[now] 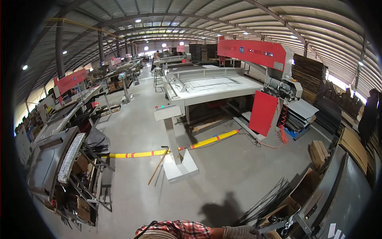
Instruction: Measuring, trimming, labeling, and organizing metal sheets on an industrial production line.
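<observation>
At the lower edge my right forearm, below a red-and-white plaid sleeve, reaches to the right. A grey knitted glove covers my right hand, which is partly cut off by the picture's edge, so its fingers and anything in them cannot be made out. Closest to it are thin dark strips lying on the floor and an open cardboard box. My left hand does not show. Beside the sleeve is a grey striped fabric piece with a dark strap across it.
A large white worktable machine with a red arm stands ahead. Before it stands a control pedestal, with a stick near its base. Yellow floor cable cover crosses the aisle. A bench stands left, metal sheets right.
</observation>
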`<state>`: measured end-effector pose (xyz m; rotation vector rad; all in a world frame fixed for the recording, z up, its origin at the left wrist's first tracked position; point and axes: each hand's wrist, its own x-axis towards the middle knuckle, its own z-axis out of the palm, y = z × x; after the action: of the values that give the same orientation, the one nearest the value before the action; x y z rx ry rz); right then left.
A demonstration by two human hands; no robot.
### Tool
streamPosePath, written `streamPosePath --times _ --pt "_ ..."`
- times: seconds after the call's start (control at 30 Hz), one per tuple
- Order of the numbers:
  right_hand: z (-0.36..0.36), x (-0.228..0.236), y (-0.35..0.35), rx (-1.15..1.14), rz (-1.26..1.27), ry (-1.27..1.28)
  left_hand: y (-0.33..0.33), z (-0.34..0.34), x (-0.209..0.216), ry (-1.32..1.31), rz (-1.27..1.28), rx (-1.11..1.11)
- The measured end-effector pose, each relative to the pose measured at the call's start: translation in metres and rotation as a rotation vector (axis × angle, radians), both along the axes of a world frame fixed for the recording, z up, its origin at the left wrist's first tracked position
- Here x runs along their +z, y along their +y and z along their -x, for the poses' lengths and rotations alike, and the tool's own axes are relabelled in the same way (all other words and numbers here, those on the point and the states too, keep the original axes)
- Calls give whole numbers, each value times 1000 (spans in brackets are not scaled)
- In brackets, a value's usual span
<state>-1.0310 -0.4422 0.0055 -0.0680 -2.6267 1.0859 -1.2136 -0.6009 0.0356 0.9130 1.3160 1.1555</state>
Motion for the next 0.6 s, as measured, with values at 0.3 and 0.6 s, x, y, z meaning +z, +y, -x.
streamPosePath --times 0.3,0.6 --pt "-12 -12 -14 -246 -172 156 -2 -17 18 -254 -4 -29" --pt "-31 -18 -9 -187 112 -86 29 -40 -79 -96 -217 165"
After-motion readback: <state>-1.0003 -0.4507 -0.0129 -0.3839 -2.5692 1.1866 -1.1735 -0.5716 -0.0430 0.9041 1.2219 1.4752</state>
